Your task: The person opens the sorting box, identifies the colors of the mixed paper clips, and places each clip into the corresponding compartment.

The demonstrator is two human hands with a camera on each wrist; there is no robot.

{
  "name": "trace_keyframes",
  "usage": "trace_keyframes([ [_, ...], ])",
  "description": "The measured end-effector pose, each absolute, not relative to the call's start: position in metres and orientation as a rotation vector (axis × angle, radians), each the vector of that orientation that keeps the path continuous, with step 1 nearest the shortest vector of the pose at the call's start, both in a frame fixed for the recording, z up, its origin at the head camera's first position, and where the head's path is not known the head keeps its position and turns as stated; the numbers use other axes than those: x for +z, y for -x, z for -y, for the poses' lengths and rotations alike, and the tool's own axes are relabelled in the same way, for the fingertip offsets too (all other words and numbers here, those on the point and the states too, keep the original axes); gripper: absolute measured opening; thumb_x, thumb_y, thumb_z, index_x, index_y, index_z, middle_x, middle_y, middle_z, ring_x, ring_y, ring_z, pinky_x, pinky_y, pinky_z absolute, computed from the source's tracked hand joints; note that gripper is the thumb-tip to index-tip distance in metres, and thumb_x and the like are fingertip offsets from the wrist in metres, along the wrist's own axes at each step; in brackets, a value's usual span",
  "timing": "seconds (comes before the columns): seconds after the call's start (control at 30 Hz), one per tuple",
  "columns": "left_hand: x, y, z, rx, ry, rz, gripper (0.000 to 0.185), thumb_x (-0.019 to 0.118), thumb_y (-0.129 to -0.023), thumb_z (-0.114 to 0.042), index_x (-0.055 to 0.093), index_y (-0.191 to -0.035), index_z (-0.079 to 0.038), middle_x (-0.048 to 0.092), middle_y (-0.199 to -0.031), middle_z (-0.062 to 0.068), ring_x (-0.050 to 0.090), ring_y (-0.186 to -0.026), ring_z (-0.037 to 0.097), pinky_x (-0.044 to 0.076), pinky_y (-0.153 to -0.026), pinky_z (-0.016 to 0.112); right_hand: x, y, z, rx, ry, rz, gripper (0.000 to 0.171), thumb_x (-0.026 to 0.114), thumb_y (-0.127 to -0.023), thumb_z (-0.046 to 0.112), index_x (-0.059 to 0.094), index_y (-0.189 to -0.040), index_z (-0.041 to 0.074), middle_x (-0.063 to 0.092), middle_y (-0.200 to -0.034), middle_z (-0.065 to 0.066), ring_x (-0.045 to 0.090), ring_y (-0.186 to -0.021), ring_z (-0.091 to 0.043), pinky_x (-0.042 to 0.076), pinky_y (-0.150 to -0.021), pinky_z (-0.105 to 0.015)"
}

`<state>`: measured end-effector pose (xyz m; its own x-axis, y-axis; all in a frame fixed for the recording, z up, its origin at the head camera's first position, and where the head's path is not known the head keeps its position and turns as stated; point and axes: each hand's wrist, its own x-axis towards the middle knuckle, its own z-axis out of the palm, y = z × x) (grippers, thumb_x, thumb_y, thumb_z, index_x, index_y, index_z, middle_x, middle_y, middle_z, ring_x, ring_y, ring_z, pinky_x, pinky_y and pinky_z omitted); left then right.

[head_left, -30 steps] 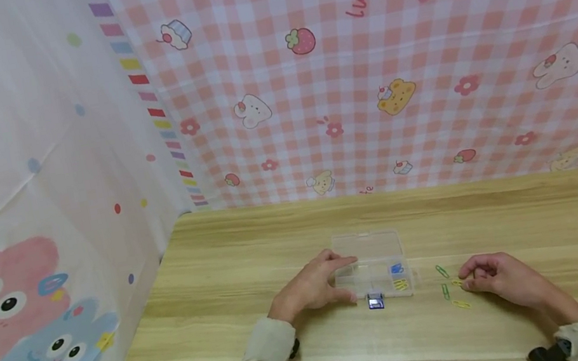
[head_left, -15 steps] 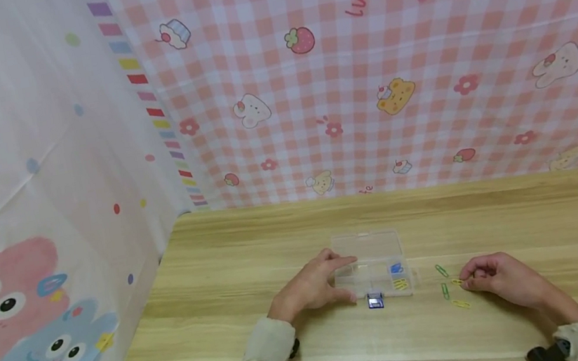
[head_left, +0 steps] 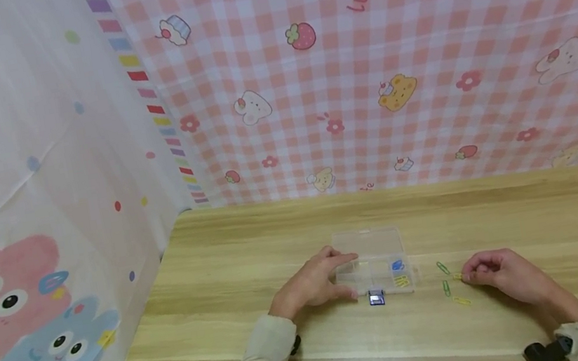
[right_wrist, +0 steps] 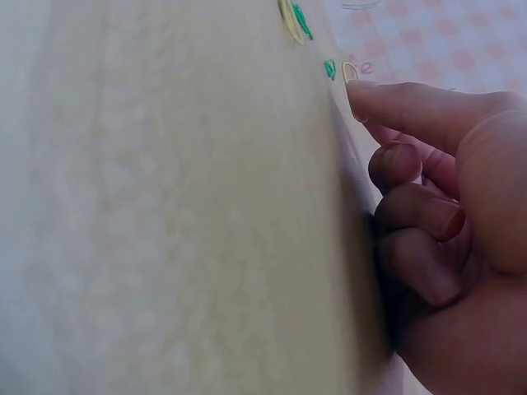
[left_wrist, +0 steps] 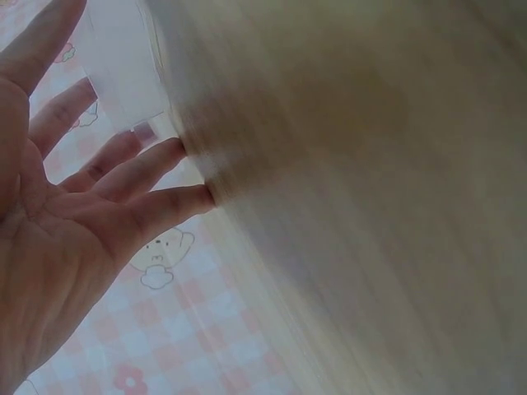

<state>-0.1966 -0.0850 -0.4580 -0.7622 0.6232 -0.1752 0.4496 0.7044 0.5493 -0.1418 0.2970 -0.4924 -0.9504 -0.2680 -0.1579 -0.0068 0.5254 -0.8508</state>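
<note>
A clear plastic compartment box [head_left: 364,284] lies on the table with its lid folded back. Blue paper clips [head_left: 397,265] sit in a right-hand compartment, and yellow paper clips [head_left: 401,281] in the one in front. My left hand [head_left: 315,280] rests at the box's left side, thumb by the front edge, index finger reaching over it; its fingers look fairly straight in the left wrist view. My right hand [head_left: 505,272] pinches a yellow paper clip [right_wrist: 350,72] between thumb and index finger, the other fingers curled in. Two green paper clips [head_left: 447,288] and another yellow clip [head_left: 462,301] lie nearby.
A small dark blue and silver piece [head_left: 376,298] is at the box's front edge. The wooden table [head_left: 253,238] reaches back to a pink checked cloth [head_left: 292,134]. A printed white cloth [head_left: 40,218] hangs on the left.
My right hand has shifted slightly, and the yellow paper clip at its fingertips has turned and come up a little. The left hand and box keep their places.
</note>
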Motion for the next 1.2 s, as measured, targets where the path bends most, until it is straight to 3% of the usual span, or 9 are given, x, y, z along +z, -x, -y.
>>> trace_keyframes([
  [0.3,-0.450,0.204,0.087,0.712,-0.851,-2.569,0.074,0.079,-0.084,-0.037,0.046,-0.149,-0.025,0.048,-0.132,0.001,0.050,-0.102,0.011,0.047,-0.089,0.026,-0.484,0.151,-0.298,-1.409,0.273,-2.510,0.014,0.064,-0.097,0.014,0.070,-0.097,0.001,0.061,-0.080,-0.003,0.048,-0.070,-0.005,0.043,-0.063,-0.022],
  [0.7,-0.452,0.200,0.085,0.679,-0.865,-2.572,0.072,0.078,-0.085,-0.037,0.046,-0.149,-0.025,0.049,-0.137,0.003,0.051,-0.114,0.014,0.046,-0.099,0.031,-0.481,0.150,-0.296,-1.379,0.284,-2.560,0.013,0.065,-0.097,0.016,0.069,-0.096,0.004,0.065,-0.084,-0.004,0.052,-0.074,-0.006,0.046,-0.068,-0.021],
  [0.9,-0.455,0.199,0.085,0.671,-0.865,-2.568,0.072,0.077,-0.085,-0.039,0.046,-0.149,-0.026,0.049,-0.136,0.002,0.050,-0.111,0.012,0.045,-0.097,0.029,-0.473,0.152,-0.289,-1.395,0.309,-2.559,0.013,0.058,-0.100,0.010,0.068,-0.099,0.002,0.070,-0.095,-0.007,0.059,-0.082,-0.006,0.050,-0.072,-0.022],
  [1.2,-0.459,0.198,0.084,0.678,-0.864,-2.561,0.072,0.077,-0.085,-0.038,0.046,-0.149,-0.026,0.048,-0.135,0.002,0.050,-0.109,0.012,0.045,-0.097,0.029,-0.458,0.155,-0.274,-1.375,0.292,-2.599,0.016,0.052,-0.097,0.000,0.068,-0.099,0.004,0.067,-0.096,-0.009,0.054,-0.080,-0.010,0.047,-0.068,-0.023],
])
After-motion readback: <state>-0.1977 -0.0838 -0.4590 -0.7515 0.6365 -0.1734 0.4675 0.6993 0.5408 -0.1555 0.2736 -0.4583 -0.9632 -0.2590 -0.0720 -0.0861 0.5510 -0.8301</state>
